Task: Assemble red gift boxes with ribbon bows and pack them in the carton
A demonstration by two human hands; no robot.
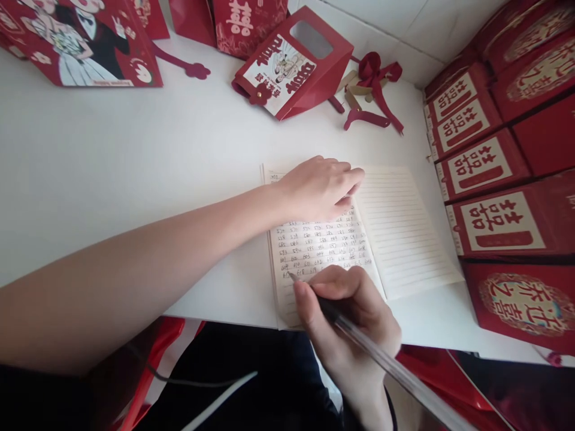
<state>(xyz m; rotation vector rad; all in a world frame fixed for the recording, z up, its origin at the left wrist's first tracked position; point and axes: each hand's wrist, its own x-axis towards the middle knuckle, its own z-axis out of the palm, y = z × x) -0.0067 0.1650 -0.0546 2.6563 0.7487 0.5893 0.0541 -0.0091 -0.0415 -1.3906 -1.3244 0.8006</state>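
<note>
An open lined notebook (pixel 404 227) lies on the white table. Rows of handwritten numbers fill its left page, while the right page bears only printed lines. My left hand (pixel 321 187) rests across the upper part of the written page, fingers curled under into a loose fist; whether anything is inside cannot be seen. Held in my right hand (pixel 354 317) is a pen (pixel 377 353) with a dark grip and a clear barrel. Its tip meets the left page at the start of the lowest written row.
Red boxes (pixel 503 221) with printed characters stand stacked along the right. A red box with a window (pixel 291 66) lies at the back, beside red ribbons (pixel 372 90). Another red box with a printed couple (pixel 85 42) is at the back left. The table's front edge (pixel 224 317) runs below the notebook.
</note>
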